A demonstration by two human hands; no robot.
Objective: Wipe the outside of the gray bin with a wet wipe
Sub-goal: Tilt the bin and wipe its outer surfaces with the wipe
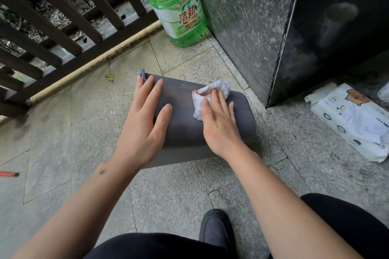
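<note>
**Gray bin on its side, both hands flat on its upper face**

At the far left a dark railing (pixel 52 21) runs diagonally along the edge of the tiled floor (pixel 63 132), with a small yellow leaf (pixel 109 78) lying near its base.

The left hand (pixel 145 124) lies palm down on the left part of the gray bin (pixel 183 115), fingers spread wide and flat, pressing rather than gripping. Its fingertips reach the bin's far-left corner, beside a small gray tab (pixel 142 74) that sticks up there.

The bin lies on its side on the floor in the middle of the view, just in front of the person's knees. Its long axis runs from the near edge, under the wrists, away to the far right; the rounded end points toward the dark stone wall (pixel 242 17).

The right hand (pixel 219 120) rests flat on the right part of the bin's upper face, fingers extended, pinning a crumpled white wet wipe (pixel 212 90) against the surface. The wipe bunches out beyond the fingertips.

Behind the bin a green detergent bottle (pixel 179 8) stands upright in the corner. At the far right a pack of wipes (pixel 349 120) lies on the floor, well apart from the bin.
</note>
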